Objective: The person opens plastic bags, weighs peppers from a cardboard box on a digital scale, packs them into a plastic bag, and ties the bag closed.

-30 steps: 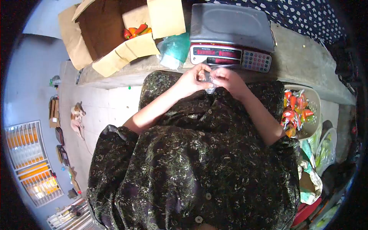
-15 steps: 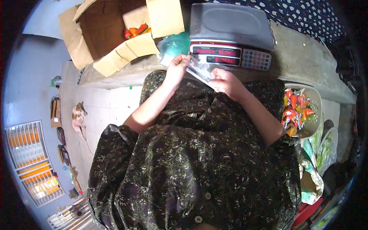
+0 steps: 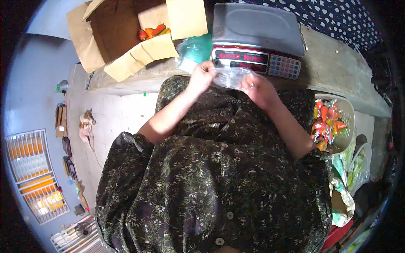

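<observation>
Left hand (image 3: 201, 76): fingertips pinched on the left end of a clear plastic bag (image 3: 230, 78). Right hand (image 3: 260, 89): fingers closed on the bag's right end. Clear plastic bag: stretched between both hands above the lap, at the scale's near edge; taken as dial centre for all bearings below.

Surroundings, left to right:

Barred window (image 3: 38, 177). 8 o'clock, well apart, set in a blue wall (image 3: 33, 101).

Brown-and-white animal (image 3: 87, 125). Between 8 and 9 o'clock, lying on the pale floor (image 3: 112, 116).

Cardboard box (image 3: 120, 40). 10 o'clock, flaps spread; red and orange peppers (image 3: 158, 30) inside, partly hidden by the front flaps, which overhang the worktop's edge.

Green plastic bag (image 3: 198, 47). 10 o'clock, crumpled between box and scale.

Dark floral garment (image 3: 211, 181). 6 o'clock, covering the lap below the hands.

Electronic scale (image 3: 257, 31). 1 o'clock; grey pan, lit red display, keypad to the right. Left hand and clear plastic bag overlap its near left edge.

Spotted dark cloth (image 3: 333, 19). 2 o'clock, along the worktop's far side.

Cream perforated basket (image 3: 345, 134). 4 o'clock, beside the lap; film-wrapped peppers (image 3: 324, 111), red and orange.

Concrete worktop (image 3: 339, 76). Bare stretch at 3 o'clock; carries the scale.

Printed sack (image 3: 341, 211). 5 o'clock, crumpled.

Bag of green produce (image 3: 359, 166). 4 o'clock, beyond the basket; contents indistinct.
</observation>
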Demonstrator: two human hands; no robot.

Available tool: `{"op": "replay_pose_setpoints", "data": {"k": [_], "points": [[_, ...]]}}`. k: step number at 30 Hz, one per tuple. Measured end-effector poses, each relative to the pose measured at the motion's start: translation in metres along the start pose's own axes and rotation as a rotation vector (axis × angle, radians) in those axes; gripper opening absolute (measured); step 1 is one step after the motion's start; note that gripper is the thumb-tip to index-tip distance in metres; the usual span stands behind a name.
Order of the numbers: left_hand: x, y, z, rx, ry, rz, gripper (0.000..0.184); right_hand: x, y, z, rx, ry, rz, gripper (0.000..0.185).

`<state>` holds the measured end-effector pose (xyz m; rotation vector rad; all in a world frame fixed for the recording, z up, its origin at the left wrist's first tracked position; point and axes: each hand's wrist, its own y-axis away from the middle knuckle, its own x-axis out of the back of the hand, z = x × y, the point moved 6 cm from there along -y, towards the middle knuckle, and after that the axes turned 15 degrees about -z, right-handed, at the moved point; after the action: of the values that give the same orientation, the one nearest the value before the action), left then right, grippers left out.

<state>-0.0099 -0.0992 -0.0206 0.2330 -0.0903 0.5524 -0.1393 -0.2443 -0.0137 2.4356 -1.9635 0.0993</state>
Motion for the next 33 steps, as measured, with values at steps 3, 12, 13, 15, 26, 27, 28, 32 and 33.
{"op": "replay_pose_setpoints", "data": {"k": [3, 12, 13, 15, 26, 27, 28, 32, 33], "points": [[0.007, 0.0, -0.01, 0.091, 0.003, 0.037, 0.025, -0.018, -0.003, 0.008, -0.043, -0.47, -0.139, 0.013], [-0.044, 0.01, 0.003, 0.056, -0.066, -0.257, 0.031, -0.001, -0.004, 0.089, -0.031, -0.515, 0.245, 0.025], [-0.033, 0.004, 0.0, 0.085, -0.21, -0.207, 0.02, -0.003, -0.005, 0.079, -0.02, -0.478, 0.213, 0.027], [0.008, -0.009, -0.029, 0.153, -0.211, -0.059, 0.01, -0.009, -0.005, 0.059, 0.004, -0.404, 0.151, 0.031], [-0.041, 0.026, 0.034, -0.09, -0.205, -0.599, 0.015, 0.04, 0.006, 0.002, -0.306, 0.345, 0.512, 0.021], [-0.023, 0.025, 0.038, -0.048, -0.522, -0.38, 0.02, 0.03, 0.004, -0.018, -0.186, 0.466, 0.479, 0.023], [-0.014, 0.021, 0.032, 0.117, -0.516, -0.353, 0.022, 0.018, 0.002, -0.033, -0.065, 0.584, 0.444, 0.025], [0.012, 0.027, 0.051, 0.034, -0.695, -0.368, 0.04, -0.023, -0.007, -0.073, 0.098, 0.639, 0.134, 0.03], [0.019, 0.029, 0.057, -0.028, -0.668, -0.448, 0.044, -0.018, -0.006, -0.06, 0.085, 0.655, 0.131, 0.03]]}}
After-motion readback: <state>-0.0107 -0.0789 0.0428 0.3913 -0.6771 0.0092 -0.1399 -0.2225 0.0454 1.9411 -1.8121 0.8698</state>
